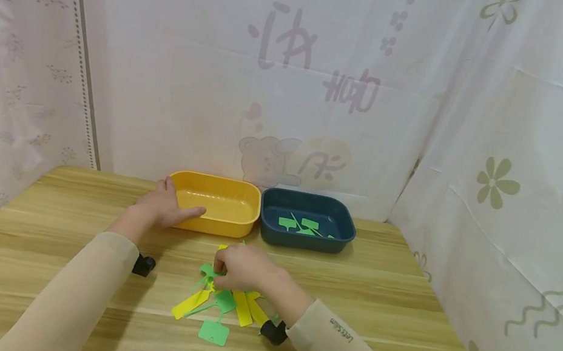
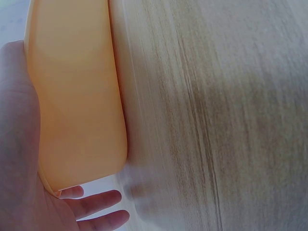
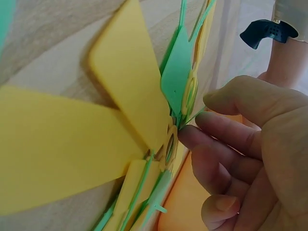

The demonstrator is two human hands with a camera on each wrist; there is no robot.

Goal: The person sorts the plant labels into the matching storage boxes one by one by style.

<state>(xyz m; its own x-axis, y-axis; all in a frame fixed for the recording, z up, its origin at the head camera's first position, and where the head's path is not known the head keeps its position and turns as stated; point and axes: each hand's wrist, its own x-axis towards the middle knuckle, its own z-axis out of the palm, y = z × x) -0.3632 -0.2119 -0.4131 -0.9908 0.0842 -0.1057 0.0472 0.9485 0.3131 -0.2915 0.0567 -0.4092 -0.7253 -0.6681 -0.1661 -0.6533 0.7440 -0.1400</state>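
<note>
Plastic tags lie in a loose pile on the table, yellow tags (image 1: 244, 309) among green tags (image 1: 214, 332), some with thin stems. Over the pile, my right hand (image 1: 247, 268) has its fingers bent, thumb and index finger slightly apart. In the right wrist view its fingertips (image 3: 187, 137) touch the pile's edge. A thin green stem passes near the thumb; whether it is pinched is unclear. My left hand (image 1: 159, 205) rests at the near left corner of the yellow box (image 1: 218, 227). Its thumb lies along the front rim, and its extended fingers (image 2: 98, 203) reach past the side.
A dark blue box (image 1: 304, 242) stands against the yellow box's right side, with several green tags (image 1: 309, 223) inside. Both boxes stand near the back edge of the wooden table (image 1: 376, 313). Patterned white curtains (image 1: 194, 63) hang behind and at the sides.
</note>
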